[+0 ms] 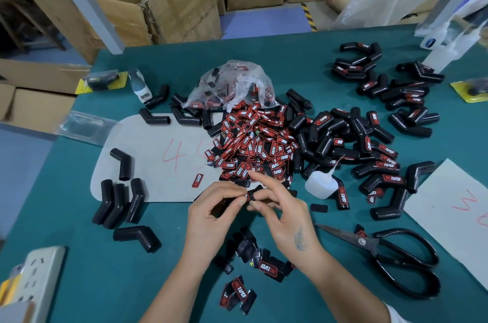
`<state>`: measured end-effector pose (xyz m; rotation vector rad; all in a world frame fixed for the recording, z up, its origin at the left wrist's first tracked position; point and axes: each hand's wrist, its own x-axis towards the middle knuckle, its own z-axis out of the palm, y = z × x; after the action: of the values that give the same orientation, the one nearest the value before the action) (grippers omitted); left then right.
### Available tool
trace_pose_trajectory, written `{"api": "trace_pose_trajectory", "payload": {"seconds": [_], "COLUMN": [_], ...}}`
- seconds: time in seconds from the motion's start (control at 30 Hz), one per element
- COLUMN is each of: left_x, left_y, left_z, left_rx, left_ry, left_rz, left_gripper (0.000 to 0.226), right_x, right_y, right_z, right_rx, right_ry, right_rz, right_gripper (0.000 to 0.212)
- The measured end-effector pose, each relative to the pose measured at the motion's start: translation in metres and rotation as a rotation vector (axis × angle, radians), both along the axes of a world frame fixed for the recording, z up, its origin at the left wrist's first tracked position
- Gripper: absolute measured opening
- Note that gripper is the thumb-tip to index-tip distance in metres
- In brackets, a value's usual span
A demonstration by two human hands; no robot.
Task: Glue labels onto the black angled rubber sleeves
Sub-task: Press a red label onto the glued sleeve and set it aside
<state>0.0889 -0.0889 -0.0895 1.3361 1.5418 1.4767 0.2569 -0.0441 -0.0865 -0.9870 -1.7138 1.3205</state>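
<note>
**A:** Left hand (pixel 211 206) curled round a black sleeve (pixel 224 207), mostly hidden in the palm. Right hand (pixel 280 206) pinching a small label (pixel 250 195) against the sleeve's end, index finger lifted clear. Looked like pressing it into place, though hard to be sure with so much covered.

**B:** Glue bottle (pixel 320 185) standing just right of the hands, not held. Guessing glue already applied for this piece?

**A:** Probably, couldn't tell though. Moving outward: big label pile (pixel 253 143) right above the hands, spilling from a plastic bag (pixel 232 85). A few loose labels (pixel 269 267) below the wrists too.

**B:** Progress-wise?

**A:** Decent chunk done. Labelled sleeves (pixel 377 161) heaped on the right, more finished ones (pixel 390 85) further back. Bare sleeves (pixel 118 198) left of the hands on the grey card (pixel 158 164), plus a handful more (pixel 182 111) behind it by the bag.

**B:** So fewer blanks than finished in view?

**A:** Seemed that way. Still loads of labels left over. Scissors (pixel 383 251) lying idle on the tabletop (pixel 79 256), near right.
</note>
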Motion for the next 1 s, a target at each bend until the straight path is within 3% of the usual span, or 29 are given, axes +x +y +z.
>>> {"api": "trace_pose_trajectory", "payload": {"seconds": [0.53,0.83,1.0], "left_x": [-0.0025,-0.0051,-0.0087], "left_y": [-0.0026,-0.0042,-0.0070], "left_z": [0.0001,-0.0007,-0.0031], "left_rx": [0.007,-0.031,-0.056], "left_ry": [0.063,0.156,0.252], "left_rz": [0.038,0.018,0.020], "left_gripper": [0.013,0.035,0.018], "right_x": [0.0006,0.0005,-0.0003], "right_y": [-0.0046,-0.0033,-0.0044], "right_z": [0.0042,-0.0013,-0.0009], "right_rx": [0.019,0.068,0.081], "right_ry": [-0.057,-0.072,-0.092], "right_rz": [0.002,0.001,0.021], "right_gripper": [0.064,0.070,0.066]}}
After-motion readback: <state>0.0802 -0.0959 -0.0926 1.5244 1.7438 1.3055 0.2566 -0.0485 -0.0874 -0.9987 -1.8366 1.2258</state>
